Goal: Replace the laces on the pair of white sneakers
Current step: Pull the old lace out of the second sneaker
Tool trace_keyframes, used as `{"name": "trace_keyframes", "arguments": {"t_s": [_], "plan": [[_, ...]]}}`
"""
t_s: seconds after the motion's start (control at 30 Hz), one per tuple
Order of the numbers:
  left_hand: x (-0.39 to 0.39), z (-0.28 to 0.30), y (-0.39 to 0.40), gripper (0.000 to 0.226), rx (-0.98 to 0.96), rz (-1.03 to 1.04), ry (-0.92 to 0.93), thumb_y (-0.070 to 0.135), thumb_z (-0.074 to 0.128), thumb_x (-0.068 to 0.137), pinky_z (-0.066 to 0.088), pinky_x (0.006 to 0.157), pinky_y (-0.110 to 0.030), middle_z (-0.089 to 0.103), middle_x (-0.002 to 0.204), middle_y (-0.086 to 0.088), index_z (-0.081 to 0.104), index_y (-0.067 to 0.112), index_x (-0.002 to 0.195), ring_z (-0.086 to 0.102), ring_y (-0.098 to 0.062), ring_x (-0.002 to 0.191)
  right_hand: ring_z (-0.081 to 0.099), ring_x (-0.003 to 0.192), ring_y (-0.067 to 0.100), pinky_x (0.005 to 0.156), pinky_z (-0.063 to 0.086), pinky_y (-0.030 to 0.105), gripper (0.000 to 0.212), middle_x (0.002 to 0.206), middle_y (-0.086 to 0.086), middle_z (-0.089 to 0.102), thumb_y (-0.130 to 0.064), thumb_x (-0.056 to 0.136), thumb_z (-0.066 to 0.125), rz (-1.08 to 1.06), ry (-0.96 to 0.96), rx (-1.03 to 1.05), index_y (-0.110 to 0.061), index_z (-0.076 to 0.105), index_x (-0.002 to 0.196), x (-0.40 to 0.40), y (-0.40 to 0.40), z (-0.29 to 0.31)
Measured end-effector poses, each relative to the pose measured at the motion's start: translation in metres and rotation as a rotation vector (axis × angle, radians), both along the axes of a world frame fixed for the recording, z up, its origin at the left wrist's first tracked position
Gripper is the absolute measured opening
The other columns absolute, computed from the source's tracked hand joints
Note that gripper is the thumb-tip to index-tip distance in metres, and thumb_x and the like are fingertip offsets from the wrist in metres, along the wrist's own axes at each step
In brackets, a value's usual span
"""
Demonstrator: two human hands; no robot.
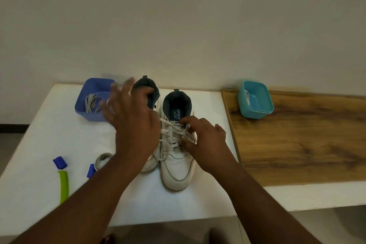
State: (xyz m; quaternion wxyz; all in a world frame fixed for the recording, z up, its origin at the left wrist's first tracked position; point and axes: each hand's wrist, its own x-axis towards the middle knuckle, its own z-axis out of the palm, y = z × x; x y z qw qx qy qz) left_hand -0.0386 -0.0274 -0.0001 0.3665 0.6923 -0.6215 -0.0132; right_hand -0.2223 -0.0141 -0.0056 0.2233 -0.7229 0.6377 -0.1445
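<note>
Right hand pinches the white lace on the right sneaker, left hand spread loose beside it; unlacing seems underway, next drawing the lace free.

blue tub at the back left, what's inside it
The blue tub holds a loose bundle of grey laces. The blurred left hand covers the tub's right side, so anything there is hidden.

White sneakers with dark navy linings and white laces; purple-blue tub, upper left; teal tub, right; lime-green strip, lower left; wood-grain brown board.
</note>
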Motion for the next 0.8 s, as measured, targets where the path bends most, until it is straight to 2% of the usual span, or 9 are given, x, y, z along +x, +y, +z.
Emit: {"name": "trace_keyframes", "arguments": {"t_s": [0.07, 0.13, 0.23, 0.33, 0.43, 0.5, 0.53, 0.7, 0.8], "plan": [[-0.009, -0.01, 0.004, 0.036, 0.169, -0.159, -0.249, 0.026, 0.057, 0.088, 0.0, 0.117, -0.066, 0.022, 0.164, -0.005, 0.061, 0.037, 0.122, 0.004, -0.037, 0.154, 0.057, 0.114, 0.01, 0.12, 0.021, 0.054, 0.048, 0.117, -0.014, 0.059, -0.041, 0.091, 0.07, 0.002, 0.003, -0.009, -0.047, 0.046, 0.133, 0.0, 0.0, -0.001], [-0.014, -0.019, 0.008, 0.022, 0.263, -0.22, -0.263, 0.038, 0.057, 0.094, 0.0, 0.117, -0.069, 0.023, 0.164, -0.004, 0.067, 0.043, 0.112, -0.001, -0.035, 0.154, 0.057, 0.116, 0.011, 0.12, 0.021, 0.054, 0.048, 0.118, -0.013, 0.059, -0.04, 0.092, 0.07, 0.0, 0.003, -0.009, -0.046, 0.047, 0.134, 0.0, 0.0, -0.003], [-0.011, -0.02, 0.005, 0.01, 0.23, -0.221, -0.151, 0.04, 0.061, 0.093, 0.0, 0.118, -0.064, 0.045, 0.15, 0.003, 0.071, 0.042, 0.097, 0.009, -0.032, 0.153, 0.057, 0.115, 0.01, 0.119, 0.022, 0.055, 0.048, 0.117, -0.013, 0.059, -0.042, 0.091, 0.071, 0.0, 0.004, -0.015, -0.047, 0.046, 0.132, 0.001, 0.0, -0.003], [-0.009, -0.016, 0.001, 0.011, 0.136, -0.155, -0.058, 0.032, 0.059, 0.096, 0.015, 0.116, -0.063, 0.057, 0.133, 0.007, 0.069, 0.034, 0.101, 0.032, -0.028, 0.145, 0.057, 0.115, 0.01, 0.12, 0.021, 0.055, 0.047, 0.118, -0.014, 0.06, -0.043, 0.091, 0.071, -0.006, 0.009, -0.01, -0.047, 0.047, 0.131, 0.002, -0.001, -0.002], [-0.005, -0.012, 0.0, 0.014, 0.027, -0.091, 0.123, 0.025, 0.05, 0.101, 0.042, 0.103, -0.049, 0.062, 0.116, 0.001, 0.063, 0.023, 0.107, 0.056, -0.02, 0.115, 0.056, 0.118, 0.01, 0.121, 0.018, 0.055, 0.048, 0.121, -0.015, 0.061, -0.043, 0.092, 0.07, -0.009, 0.01, 0.01, -0.047, 0.047, 0.134, 0.002, -0.001, 0.001], [-0.006, -0.006, 0.002, 0.013, -0.032, -0.068, 0.301, 0.02, 0.048, 0.103, 0.046, 0.086, -0.024, 0.059, 0.105, 0.0, 0.059, 0.016, 0.108, 0.054, -0.01, 0.096, 0.056, 0.12, 0.011, 0.122, 0.017, 0.055, 0.049, 0.123, -0.014, 0.061, -0.044, 0.092, 0.07, -0.015, 0.005, 0.016, -0.047, 0.047, 0.135, 0.002, 0.0, 0.003], [-0.008, -0.002, 0.002, 0.013, -0.056, -0.054, 0.37, 0.02, 0.046, 0.105, 0.045, 0.079, -0.019, 0.057, 0.103, 0.0, 0.058, 0.014, 0.107, 0.052, -0.008, 0.091, 0.056, 0.12, 0.011, 0.122, 0.016, 0.054, 0.049, 0.123, -0.014, 0.061, -0.045, 0.092, 0.07, -0.018, 0.008, 0.017, -0.047, 0.047, 0.135, 0.002, 0.0, 0.003], [0.002, 0.019, -0.002, 0.016, -0.284, 0.029, 0.786, 0.025, 0.036, 0.106, 0.051, 0.066, -0.044, 0.057, 0.087, -0.012, 0.05, 0.024, 0.098, 0.058, -0.024, 0.075, 0.057, 0.119, 0.01, 0.123, 0.015, 0.053, 0.048, 0.123, -0.015, 0.061, -0.048, 0.093, 0.068, -0.029, 0.024, 0.021, -0.048, 0.045, 0.135, 0.002, 0.0, 0.002], [0.003, 0.032, 0.003, 0.022, -0.272, -0.02, 0.999, 0.017, 0.038, 0.097, 0.037, 0.055, -0.04, 0.049, 0.074, -0.008, 0.05, 0.027, 0.082, 0.042, -0.025, 0.063, 0.057, 0.118, 0.011, 0.122, 0.016, 0.053, 0.047, 0.122, -0.014, 0.06, -0.048, 0.093, 0.067, -0.027, 0.027, 0.018, -0.048, 0.044, 0.134, 0.001, 0.0, 0.001]]}}
